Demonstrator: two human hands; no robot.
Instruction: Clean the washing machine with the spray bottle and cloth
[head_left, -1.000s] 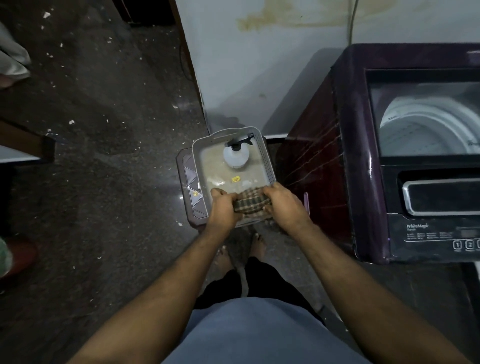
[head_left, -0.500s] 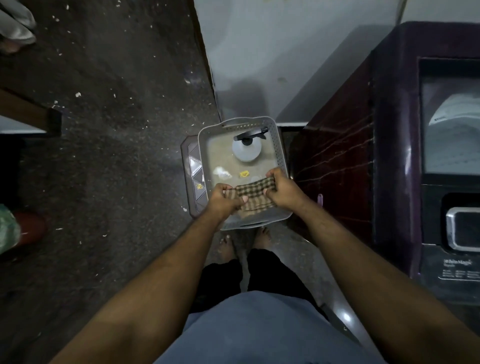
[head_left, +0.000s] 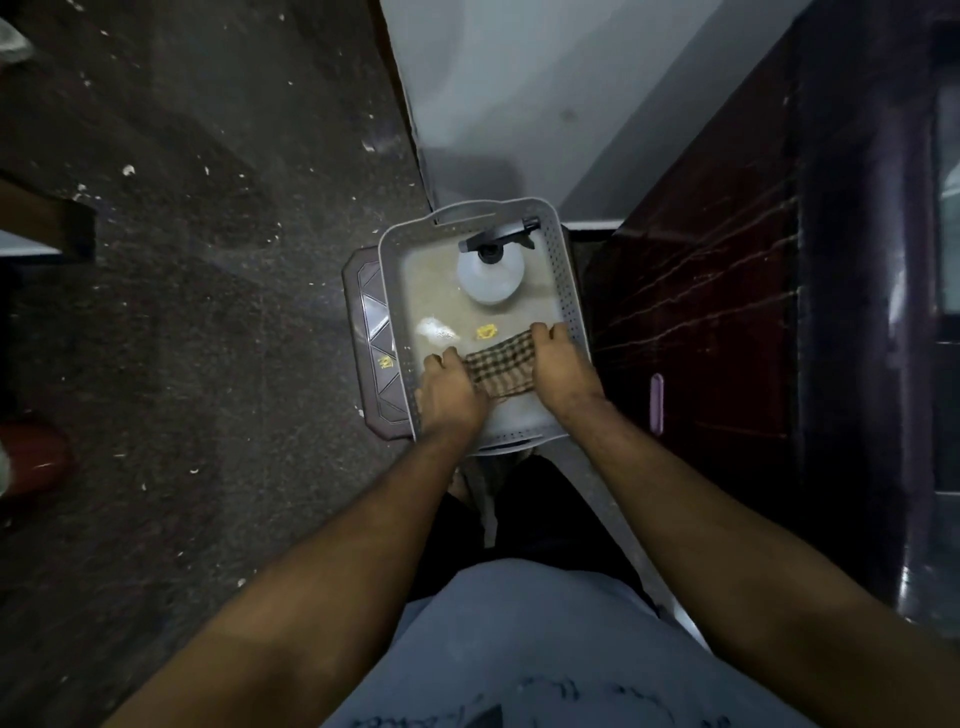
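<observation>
Both hands grasp the checked cloth (head_left: 500, 370) inside the grey basket (head_left: 571, 291): left hand (head_left: 448, 397) one end, right hand (head_left: 562, 370) the other; spray bottle (head_left: 491, 273) stands beyond

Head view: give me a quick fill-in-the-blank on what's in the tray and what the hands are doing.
1. Both hands, left hand and right hand, hold the checked ____.
2. The spray bottle stands in the grey ____, untouched.
3. The dark washing machine stands on the person's ____ side.

Missing: cloth; tray; right
</observation>
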